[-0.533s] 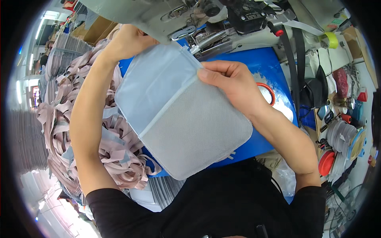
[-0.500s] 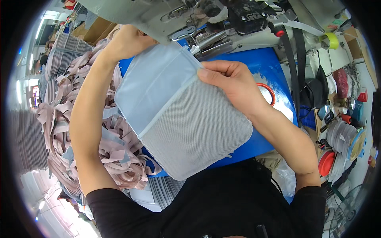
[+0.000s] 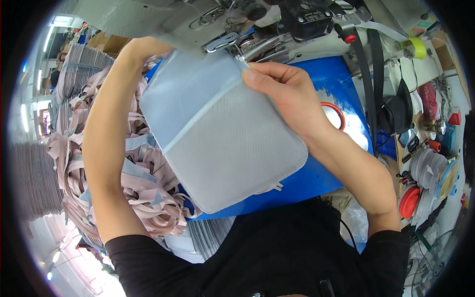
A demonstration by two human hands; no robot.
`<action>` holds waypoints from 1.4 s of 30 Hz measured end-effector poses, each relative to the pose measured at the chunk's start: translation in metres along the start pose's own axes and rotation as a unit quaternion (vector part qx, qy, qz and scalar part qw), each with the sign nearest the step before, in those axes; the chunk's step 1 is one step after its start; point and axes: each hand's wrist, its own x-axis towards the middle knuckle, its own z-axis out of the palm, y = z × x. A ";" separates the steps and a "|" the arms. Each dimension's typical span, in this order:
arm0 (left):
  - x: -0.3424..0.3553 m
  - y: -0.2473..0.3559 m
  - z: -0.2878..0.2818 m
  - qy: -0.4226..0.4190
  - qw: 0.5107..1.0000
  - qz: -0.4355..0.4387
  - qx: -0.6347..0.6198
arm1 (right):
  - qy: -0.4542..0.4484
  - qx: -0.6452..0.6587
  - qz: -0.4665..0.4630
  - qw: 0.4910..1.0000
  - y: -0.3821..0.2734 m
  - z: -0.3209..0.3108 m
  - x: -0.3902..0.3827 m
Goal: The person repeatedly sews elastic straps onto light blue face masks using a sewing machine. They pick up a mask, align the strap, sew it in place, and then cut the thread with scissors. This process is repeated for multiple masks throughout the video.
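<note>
A flat light-blue fabric piece with a grey mesh panel (image 3: 237, 143) lies slanted over the blue work surface, its far corner under the sewing machine (image 3: 143, 20). My right hand (image 3: 289, 94) pinches its right edge between thumb and fingers, where the blue part meets the mesh, close to the metal presser parts (image 3: 240, 52). At the upper left, my left hand (image 3: 151, 45) reaches behind the fabric's far edge, below the machine head. The head hides its fingers.
Tangled pale pink and light-blue strips (image 3: 148, 178) heap at the left, with stacked grey pieces (image 3: 81, 64) behind. On the blue surface (image 3: 326, 168) at right is a red ring (image 3: 339, 116). Black straps (image 3: 363, 74) hang beside it. Thread cones and tools crowd the right side.
The fabric piece has shifted slightly away from me and left, farther under the machine. My right hand moved slightly left with it; my left hand slid farther left and its fingers went out of sight.
</note>
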 end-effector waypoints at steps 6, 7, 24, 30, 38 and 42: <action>0.042 0.019 0.020 -0.001 1.000 -0.022 0.005 | 0.061 0.000 -0.009 0.998 0.008 -0.008 0.011; 0.047 0.023 0.021 0.000 1.000 -0.030 0.008 | 0.061 0.001 -0.008 0.998 0.009 -0.010 0.011; -0.068 0.093 0.031 0.163 0.986 -0.026 0.024 | -0.020 0.132 0.020 0.991 0.009 0.004 -0.002; -0.147 0.196 0.054 0.038 0.990 -0.049 0.128 | -0.043 0.158 0.022 0.986 0.025 -0.005 -0.022; -0.145 0.194 0.023 -0.028 0.976 -0.026 0.214 | -0.086 -0.104 -0.096 0.986 0.039 -0.031 -0.061; -0.137 0.199 0.003 -0.059 0.979 -0.028 0.193 | -0.044 -0.208 -0.207 0.955 0.051 -0.045 -0.069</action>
